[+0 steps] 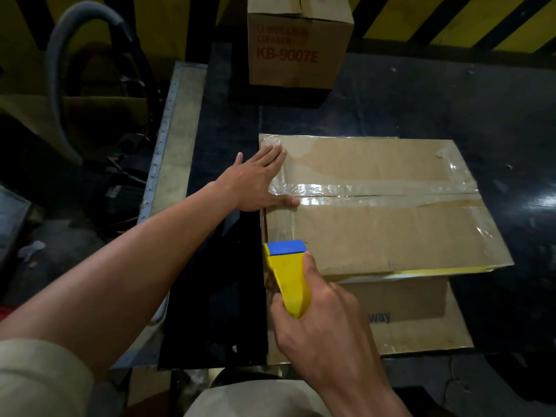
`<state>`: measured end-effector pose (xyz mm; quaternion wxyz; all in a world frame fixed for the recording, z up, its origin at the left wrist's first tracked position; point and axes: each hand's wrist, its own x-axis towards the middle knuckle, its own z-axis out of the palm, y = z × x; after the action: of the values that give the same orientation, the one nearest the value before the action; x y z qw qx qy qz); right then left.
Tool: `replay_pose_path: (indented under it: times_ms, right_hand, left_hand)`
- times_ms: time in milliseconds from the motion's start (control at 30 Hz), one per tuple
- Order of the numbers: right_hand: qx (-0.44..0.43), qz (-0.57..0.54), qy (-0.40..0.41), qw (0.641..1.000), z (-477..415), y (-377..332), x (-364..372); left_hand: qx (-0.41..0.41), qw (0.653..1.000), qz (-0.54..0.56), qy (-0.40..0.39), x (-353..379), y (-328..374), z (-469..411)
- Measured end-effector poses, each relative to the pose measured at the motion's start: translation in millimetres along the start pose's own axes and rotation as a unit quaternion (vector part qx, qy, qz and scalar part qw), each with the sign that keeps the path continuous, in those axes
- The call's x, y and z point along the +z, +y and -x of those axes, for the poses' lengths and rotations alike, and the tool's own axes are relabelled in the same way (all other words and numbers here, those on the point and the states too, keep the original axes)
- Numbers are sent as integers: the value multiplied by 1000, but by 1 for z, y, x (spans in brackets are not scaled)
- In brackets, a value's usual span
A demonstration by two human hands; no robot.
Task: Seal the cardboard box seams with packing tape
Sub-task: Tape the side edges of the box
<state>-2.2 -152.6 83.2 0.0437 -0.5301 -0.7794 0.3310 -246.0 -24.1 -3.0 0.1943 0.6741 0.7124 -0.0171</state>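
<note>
A flat brown cardboard box (376,230) lies on the dark table, its top flaps closed. Clear packing tape (376,192) runs along the middle seam, and more tape covers the left edge and the right corners. My left hand (258,182) lies flat with fingers spread on the box's left edge, the thumb resting on the seam's end. My right hand (325,320) grips a yellow tape dispenser with a blue head (287,272), which sits at the box's near left corner.
A taller brown box printed KB-9007E (298,46) stands at the back of the table. A second flat carton (415,314) lies under the taped one. A grey hose (63,85) and clutter sit left of the table's metal edge (162,139). Yellow-black striped wall behind.
</note>
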Motion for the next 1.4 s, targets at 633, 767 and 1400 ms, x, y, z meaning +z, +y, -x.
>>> replay_pose_path:
  times_ms: [633, 767, 1400]
  right_hand:
    - [-32, 13, -14, 999, -5, 13, 5]
    - [-30, -10, 1, 999, -4, 19, 10]
    - [16, 14, 54, 998, 43, 24, 37]
  left_hand:
    - [3, 1000, -16, 1, 11, 23, 43]
    - [-3, 999, -32, -3, 16, 25, 42]
    - [7, 999, -12, -36, 12, 26, 38]
